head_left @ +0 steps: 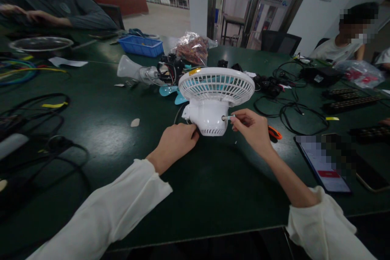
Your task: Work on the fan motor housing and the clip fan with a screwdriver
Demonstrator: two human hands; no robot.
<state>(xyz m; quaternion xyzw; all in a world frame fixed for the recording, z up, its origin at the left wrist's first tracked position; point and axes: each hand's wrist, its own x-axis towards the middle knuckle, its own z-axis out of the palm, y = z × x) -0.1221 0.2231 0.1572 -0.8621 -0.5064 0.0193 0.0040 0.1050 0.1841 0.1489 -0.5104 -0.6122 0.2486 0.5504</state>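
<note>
A small white electric fan point(210, 115) is in front of me, its round grille facing away and its smooth motor housing towards me. My left hand point(175, 144) is closed against the lower left of the housing and steadies it; its fingertips are hidden there. Between the thumb and fingers of my right hand point(254, 132) is a small pale pin point(230, 118). The pin's tip meets a round hole in the right side of the housing. Light-blue fan blades point(169, 90) show behind the grille's left side.
Behind the fan lie a grey-white stand part point(131, 68), a blue basket point(141, 45) and a plastic bag of brown material point(192, 48). An orange-handled tool point(274, 133) and phones point(324, 166) are on the right. Black cables point(39, 101) spread left. Other people sit across the table.
</note>
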